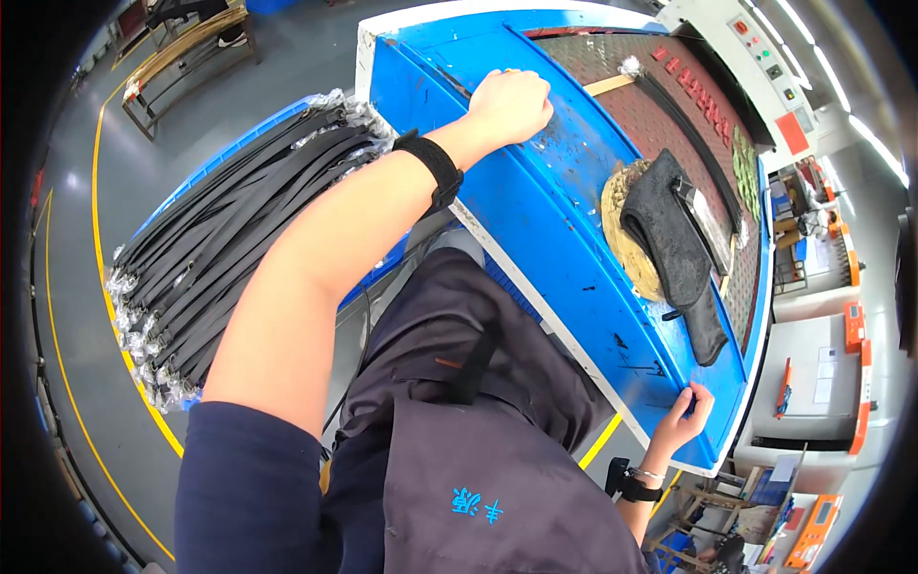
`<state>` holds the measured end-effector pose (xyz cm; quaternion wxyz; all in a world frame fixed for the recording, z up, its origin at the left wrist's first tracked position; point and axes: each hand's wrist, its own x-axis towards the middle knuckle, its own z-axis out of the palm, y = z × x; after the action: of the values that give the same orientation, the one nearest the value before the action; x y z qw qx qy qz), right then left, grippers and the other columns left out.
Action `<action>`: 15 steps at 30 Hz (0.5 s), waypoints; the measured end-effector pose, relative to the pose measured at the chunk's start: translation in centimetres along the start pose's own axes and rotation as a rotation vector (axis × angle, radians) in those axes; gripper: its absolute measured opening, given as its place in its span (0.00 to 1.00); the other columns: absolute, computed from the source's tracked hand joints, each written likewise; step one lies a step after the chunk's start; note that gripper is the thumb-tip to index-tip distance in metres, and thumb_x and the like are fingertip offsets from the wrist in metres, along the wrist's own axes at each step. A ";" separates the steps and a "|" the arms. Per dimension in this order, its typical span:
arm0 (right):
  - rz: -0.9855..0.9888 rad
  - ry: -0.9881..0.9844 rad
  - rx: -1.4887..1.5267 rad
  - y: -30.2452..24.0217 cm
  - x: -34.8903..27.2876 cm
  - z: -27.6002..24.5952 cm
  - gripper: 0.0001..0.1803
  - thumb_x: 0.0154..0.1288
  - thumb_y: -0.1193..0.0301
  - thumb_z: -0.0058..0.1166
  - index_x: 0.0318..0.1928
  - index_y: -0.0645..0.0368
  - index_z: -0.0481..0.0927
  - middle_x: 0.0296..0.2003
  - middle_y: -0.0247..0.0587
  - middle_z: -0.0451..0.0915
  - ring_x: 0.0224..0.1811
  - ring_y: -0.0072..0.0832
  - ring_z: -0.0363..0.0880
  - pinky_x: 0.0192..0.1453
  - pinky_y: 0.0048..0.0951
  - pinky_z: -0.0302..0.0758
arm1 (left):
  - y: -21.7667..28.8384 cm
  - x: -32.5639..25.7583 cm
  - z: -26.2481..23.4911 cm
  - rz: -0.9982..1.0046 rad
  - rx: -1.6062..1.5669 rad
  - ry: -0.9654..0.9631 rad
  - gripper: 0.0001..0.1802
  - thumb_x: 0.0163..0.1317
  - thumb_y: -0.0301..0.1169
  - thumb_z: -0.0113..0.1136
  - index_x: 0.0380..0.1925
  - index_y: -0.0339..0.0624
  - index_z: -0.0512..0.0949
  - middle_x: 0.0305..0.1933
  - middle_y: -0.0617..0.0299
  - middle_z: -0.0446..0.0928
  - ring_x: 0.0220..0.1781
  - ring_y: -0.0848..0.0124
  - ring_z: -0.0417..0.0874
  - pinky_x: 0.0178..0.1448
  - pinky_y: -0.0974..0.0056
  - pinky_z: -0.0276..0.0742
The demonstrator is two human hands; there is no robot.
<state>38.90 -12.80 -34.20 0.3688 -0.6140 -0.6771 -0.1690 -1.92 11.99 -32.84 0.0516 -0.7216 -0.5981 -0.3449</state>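
My left hand is closed in a fist and rests on the blue ledge of a large machine; the inside of the fist is hidden. Farther right along this ledge, my right hand lies at the near right corner, fingers loosely bent and the thumb apart, with nothing visible in it. Between the hands, nearer the right one, a black glove-like piece lies partly over a round yellowish pad. A metal bar sits beside it.
A patterned brown plate holds a curved black strip, red pieces and green pieces. A control panel stands behind. At left, a blue crate is piled with black strips with silvery wrapped ends.
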 end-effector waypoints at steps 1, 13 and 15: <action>0.000 0.015 -0.011 0.0 -0.2 0.1 0.04 0.61 0.77 0.47 0.35 0.65 0.74 0.33 0.46 0.74 0.36 0.38 0.72 0.40 0.32 0.68 | 0.0 0.0 0.1 0.001 -0.005 0.003 0.13 0.54 0.34 0.47 0.25 0.39 0.78 0.32 0.50 0.77 0.39 0.54 0.78 0.46 0.52 0.72; -0.007 0.093 0.023 -0.3 0.5 0.8 0.03 0.55 0.77 0.50 0.32 0.61 0.74 0.30 0.46 0.73 0.35 0.41 0.71 0.41 0.37 0.66 | -0.4 0.7 -0.2 0.040 -0.001 -0.025 0.11 0.54 0.33 0.47 0.24 0.37 0.76 0.32 0.49 0.76 0.39 0.53 0.77 0.44 0.51 0.71; 0.016 0.092 0.020 0.0 0.3 0.8 0.03 0.54 0.77 0.51 0.32 0.61 0.74 0.29 0.45 0.73 0.35 0.41 0.70 0.41 0.37 0.66 | -0.2 0.6 -0.2 0.075 -0.023 -0.002 0.09 0.54 0.31 0.48 0.24 0.38 0.75 0.31 0.49 0.75 0.38 0.53 0.77 0.44 0.52 0.71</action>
<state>38.65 -12.05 -34.49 0.4069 -0.6074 -0.6561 -0.1872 -2.22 12.43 -32.41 0.0555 -0.7443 -0.5669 -0.3486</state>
